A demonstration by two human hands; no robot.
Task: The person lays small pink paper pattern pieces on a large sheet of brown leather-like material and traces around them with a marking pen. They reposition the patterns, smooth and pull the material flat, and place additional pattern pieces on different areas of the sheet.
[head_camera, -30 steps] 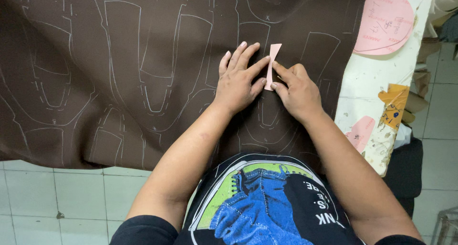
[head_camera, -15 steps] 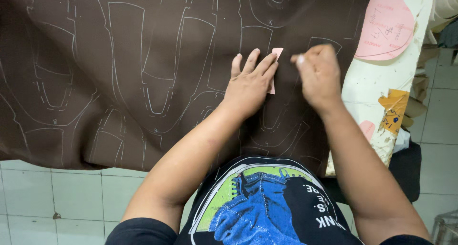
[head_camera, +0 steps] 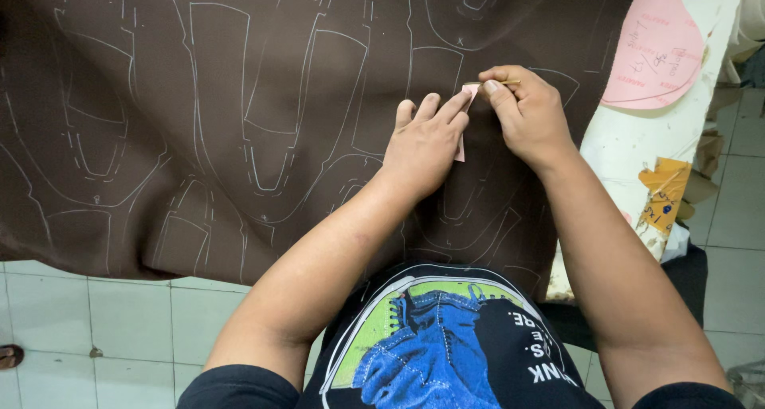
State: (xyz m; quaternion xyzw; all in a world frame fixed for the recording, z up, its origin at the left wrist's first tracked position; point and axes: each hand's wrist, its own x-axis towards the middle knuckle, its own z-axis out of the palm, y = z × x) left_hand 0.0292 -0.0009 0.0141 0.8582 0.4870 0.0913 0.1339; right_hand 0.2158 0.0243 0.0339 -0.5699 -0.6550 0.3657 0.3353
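Observation:
A large brown sheet of material (head_camera: 239,98), covered in pale traced outlines, lies spread over the table. My left hand (head_camera: 422,142) presses flat on a small pink paper template (head_camera: 464,122) that rests on the sheet, and most of the template is hidden under my fingers. Just to its right, my right hand (head_camera: 530,114) pinches a thin yellowish marking pen (head_camera: 502,82) whose tip lies at the template's top edge.
A round pink paper pattern (head_camera: 657,50) lies on the white table top (head_camera: 629,146) at the upper right, with a yellow scrap (head_camera: 665,194) near the table's edge. The brown sheet hangs over the near edge above a pale tiled floor (head_camera: 119,321).
My right hand has shifted from the template's lower right side up to its top edge, now holding the pen there. My left hand has stayed pressed on the template.

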